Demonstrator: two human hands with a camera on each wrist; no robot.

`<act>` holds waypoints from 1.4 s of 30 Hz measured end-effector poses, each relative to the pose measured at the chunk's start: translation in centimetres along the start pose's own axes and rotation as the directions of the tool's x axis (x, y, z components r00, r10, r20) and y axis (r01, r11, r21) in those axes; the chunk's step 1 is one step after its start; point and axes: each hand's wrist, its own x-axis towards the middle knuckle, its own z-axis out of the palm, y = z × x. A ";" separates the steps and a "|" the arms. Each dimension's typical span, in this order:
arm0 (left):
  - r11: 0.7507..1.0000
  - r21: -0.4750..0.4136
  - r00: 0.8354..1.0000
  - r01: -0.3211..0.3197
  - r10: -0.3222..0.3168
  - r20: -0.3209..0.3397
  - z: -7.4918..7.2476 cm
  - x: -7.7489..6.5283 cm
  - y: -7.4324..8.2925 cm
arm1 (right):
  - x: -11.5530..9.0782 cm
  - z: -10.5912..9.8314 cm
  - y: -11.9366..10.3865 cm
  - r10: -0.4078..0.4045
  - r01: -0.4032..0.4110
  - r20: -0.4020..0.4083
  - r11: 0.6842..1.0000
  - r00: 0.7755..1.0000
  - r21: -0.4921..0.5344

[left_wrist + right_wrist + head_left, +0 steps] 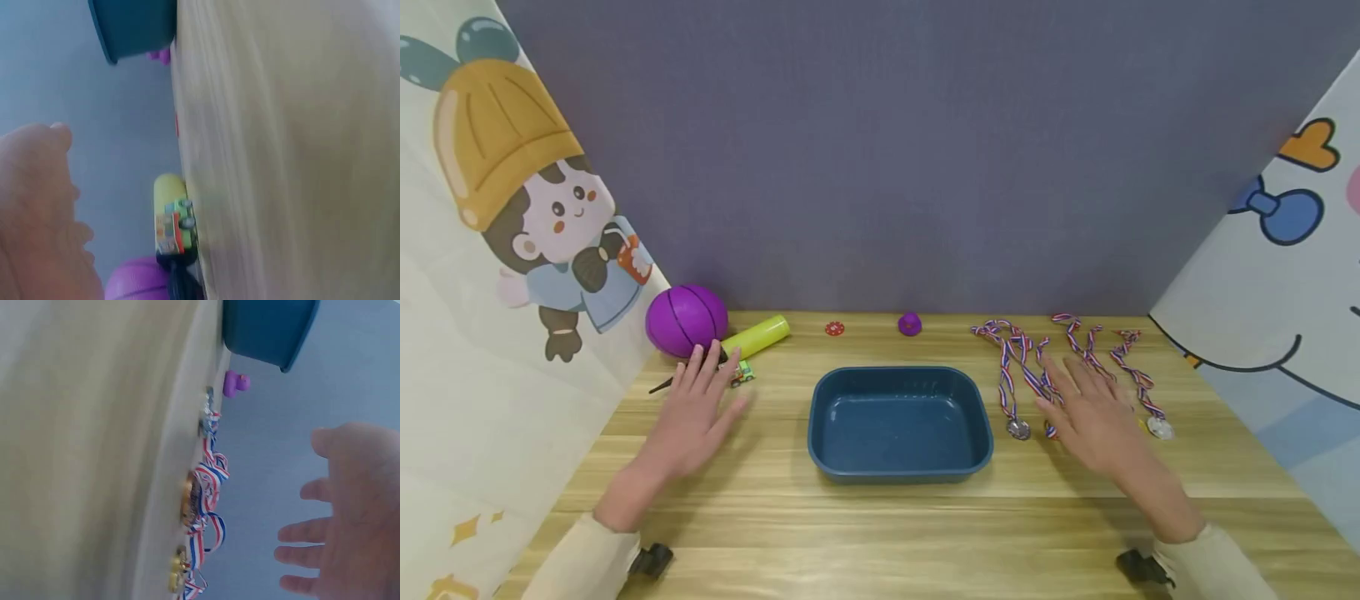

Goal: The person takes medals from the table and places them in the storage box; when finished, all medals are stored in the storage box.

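Note:
My left hand (688, 421) hovers with straight, spread fingers and holds nothing. Past its fingertips lie a purple ball (687, 320) with black lines, a yellow-green cylinder (758, 337) and a small green toy vehicle (177, 232). A dark object with a thin black tip (660, 386) is partly hidden behind that hand. Over the medals on the right, my right hand (1093, 421) is held with fingers extended, also bare. Silver medals (1018, 429) and gold medals (179, 570) hang on red, white and blue ribbons (1009, 367); the hand covers some of them.
A dark blue rectangular basin (900, 477) stands on the wooden table (880, 542) between the hands. Behind it are a red poker chip (834, 328) and a small purple toy duck (910, 324). A grey panel (880, 167) closes off the back, with printed white sheets at both sides.

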 end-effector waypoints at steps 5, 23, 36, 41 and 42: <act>0.993 -0.116 0.999 -0.037 0.035 -0.023 0.7 -0.1 1.8 | -0.1 0.4 -0.6 0.008 -0.006 -0.070 0.999 0.998 0.032; 0.750 -0.661 0.999 0.040 -0.030 0.026 5.3 -1.3 7.7 | -0.6 3.0 -1.2 0.061 -0.010 -0.180 0.963 0.982 0.268; 0.680 -0.731 0.997 0.047 0.014 0.078 7.1 -2.1 9.1 | -0.8 4.7 -1.1 0.057 -0.022 -0.125 0.963 0.991 0.268; 0.713 -0.699 0.996 0.052 0.013 0.088 7.3 -2.3 9.0 | -0.9 5.0 -1.4 0.047 -0.017 -0.104 0.961 0.993 0.278; 0.723 -0.688 0.996 0.059 0.007 0.094 7.3 -2.3 9.1 | -1.0 5.0 -1.5 0.050 -0.020 -0.100 0.959 0.994 0.282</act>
